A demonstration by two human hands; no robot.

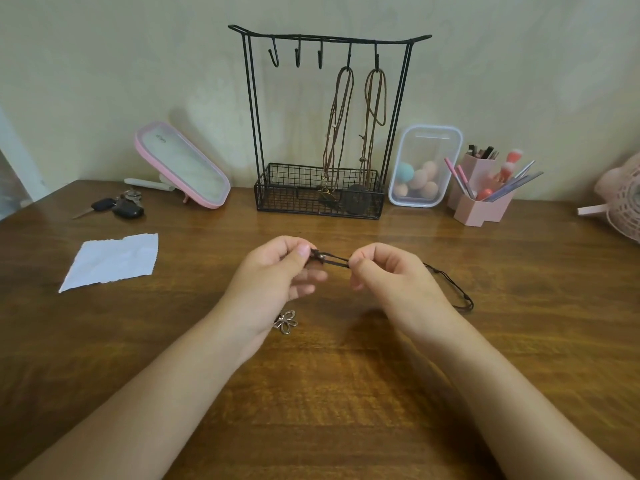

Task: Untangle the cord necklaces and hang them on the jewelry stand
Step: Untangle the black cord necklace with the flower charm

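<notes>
My worktop (346, 393) is glossy grained wood; the jewelry stand (322, 188) matt black wire; my cord (332, 259) dark, matt; the paper (110, 261) rough-torn.

No text can be read; a small mark (161, 137) on the pink mirror (187, 168) is too blurred.

Both hands' fingers (304, 250) pinch a dark cord necklace (334, 260) above the table (346, 393).
</notes>
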